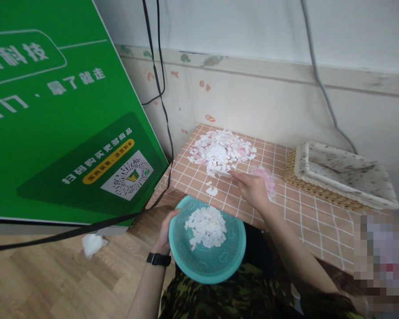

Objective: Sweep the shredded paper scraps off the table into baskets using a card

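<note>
Brown checked cloth covered a table set against a scuffed, pale wall, with a bright green panel standing to the left and a lined wicker basket toward the table's right end. From the head view, the work looked partly done. Inside a turquoise basket lay a modest mound of torn white scraps, gathered at its middle with the bare mesh showing all round. On the cloth, a broader heap of white and pinkish scraps remained, so by eye the larger share seemed left. A few loose bits lay between that heap and the near edge, and a pinkish patch showed beside the right hand.

The left hand grasped the turquoise basket by its rim, just below the table's edge; whether the lap also bore its weight could not be told. The right hand's fingertips met a pale, flat strip at the heap's near side, but whether they pinched it was unclear.
</note>
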{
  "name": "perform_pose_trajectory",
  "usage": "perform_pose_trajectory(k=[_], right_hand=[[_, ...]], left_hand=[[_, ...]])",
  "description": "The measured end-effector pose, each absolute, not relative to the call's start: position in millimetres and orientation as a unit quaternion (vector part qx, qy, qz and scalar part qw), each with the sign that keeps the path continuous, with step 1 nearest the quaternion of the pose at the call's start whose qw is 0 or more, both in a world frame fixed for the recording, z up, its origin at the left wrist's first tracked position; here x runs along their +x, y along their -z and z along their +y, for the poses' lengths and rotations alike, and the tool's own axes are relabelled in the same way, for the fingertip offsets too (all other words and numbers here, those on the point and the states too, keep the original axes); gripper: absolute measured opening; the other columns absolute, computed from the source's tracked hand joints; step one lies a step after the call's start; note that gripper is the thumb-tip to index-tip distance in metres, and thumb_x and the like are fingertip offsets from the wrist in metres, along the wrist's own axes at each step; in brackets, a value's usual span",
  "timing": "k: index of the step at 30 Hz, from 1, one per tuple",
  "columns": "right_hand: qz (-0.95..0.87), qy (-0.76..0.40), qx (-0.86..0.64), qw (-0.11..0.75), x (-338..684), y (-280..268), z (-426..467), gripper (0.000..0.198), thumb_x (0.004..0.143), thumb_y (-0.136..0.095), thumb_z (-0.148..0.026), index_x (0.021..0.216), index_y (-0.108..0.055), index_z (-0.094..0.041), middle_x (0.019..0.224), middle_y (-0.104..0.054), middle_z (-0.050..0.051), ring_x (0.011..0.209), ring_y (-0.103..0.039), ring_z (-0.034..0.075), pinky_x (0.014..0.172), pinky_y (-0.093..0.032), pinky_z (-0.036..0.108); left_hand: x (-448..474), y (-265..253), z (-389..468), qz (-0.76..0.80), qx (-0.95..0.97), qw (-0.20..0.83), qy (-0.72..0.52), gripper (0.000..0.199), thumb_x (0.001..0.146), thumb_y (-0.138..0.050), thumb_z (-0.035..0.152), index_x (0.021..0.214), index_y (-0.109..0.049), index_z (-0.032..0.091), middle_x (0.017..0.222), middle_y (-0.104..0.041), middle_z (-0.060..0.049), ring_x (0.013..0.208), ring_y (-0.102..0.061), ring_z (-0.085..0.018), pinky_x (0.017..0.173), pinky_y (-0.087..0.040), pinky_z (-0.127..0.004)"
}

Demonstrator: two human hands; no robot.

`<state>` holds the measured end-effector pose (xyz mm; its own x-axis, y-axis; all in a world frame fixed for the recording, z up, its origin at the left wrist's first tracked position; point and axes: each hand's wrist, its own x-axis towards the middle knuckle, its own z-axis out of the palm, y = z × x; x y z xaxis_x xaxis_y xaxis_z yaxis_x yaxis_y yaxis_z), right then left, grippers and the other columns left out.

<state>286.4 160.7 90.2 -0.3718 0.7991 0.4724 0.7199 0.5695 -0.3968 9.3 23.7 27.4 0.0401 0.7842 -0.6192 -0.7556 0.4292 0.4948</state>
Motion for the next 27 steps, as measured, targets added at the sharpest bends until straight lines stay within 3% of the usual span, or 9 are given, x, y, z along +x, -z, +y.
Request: perform_pose_trajectory(k=[7,13,21,27], right_hand=[[-0.844,-0.093,-0.437,0.296,289,-110,161,0.028,0.089,-0.053,-0.024,0.112,-0.07,-0.026,0.096,-0.074,0.003,0.073,-0.071,0.018,0.063,-0.055,0.029],[-0.842,-0.096,-0.434,0.305,274,-112,175,0.028,0.09,-0.053,-0.026,0.113,-0.069,-0.031,0.099,-0.073,0.0,0.08,-0.071,0.019,0.07,-0.056,0.032],[-0.878,-0.024,-0.43,0.208,288,-139,174,0.025,0.09,-0.053,-0.029,0.107,-0.072,-0.031,0.087,-0.075,0.001,0.073,-0.071,0.019,0.061,-0.052,0.031],[-0.833,-0.003,-0.486,0.265,303,-138,177,0.027,0.09,-0.053,-0.033,0.11,-0.071,-0.029,0.098,-0.074,0.003,0.081,-0.071,0.023,0.066,-0.053,0.033]], left_hand=[[10,-31,23,0.452,0.016,0.714,-0.534,0.016,0.077,-0.062,0.024,0.082,-0.072,0.013,0.074,-0.076,-0.007,0.064,-0.068,-0.019,0.066,-0.054,-0.03],[10,-31,24,0.454,0.007,0.72,-0.525,0.018,0.078,-0.062,0.025,0.082,-0.072,0.012,0.075,-0.076,-0.008,0.065,-0.069,-0.02,0.068,-0.054,-0.031],[10,-30,24,0.47,0.002,0.714,-0.519,0.018,0.078,-0.061,0.025,0.081,-0.072,0.011,0.072,-0.076,-0.008,0.063,-0.069,-0.02,0.063,-0.054,-0.03],[12,-31,24,0.458,0.002,0.716,-0.527,0.016,0.077,-0.062,0.024,0.079,-0.072,0.012,0.071,-0.075,-0.007,0.062,-0.068,-0.02,0.064,-0.054,-0.03]])
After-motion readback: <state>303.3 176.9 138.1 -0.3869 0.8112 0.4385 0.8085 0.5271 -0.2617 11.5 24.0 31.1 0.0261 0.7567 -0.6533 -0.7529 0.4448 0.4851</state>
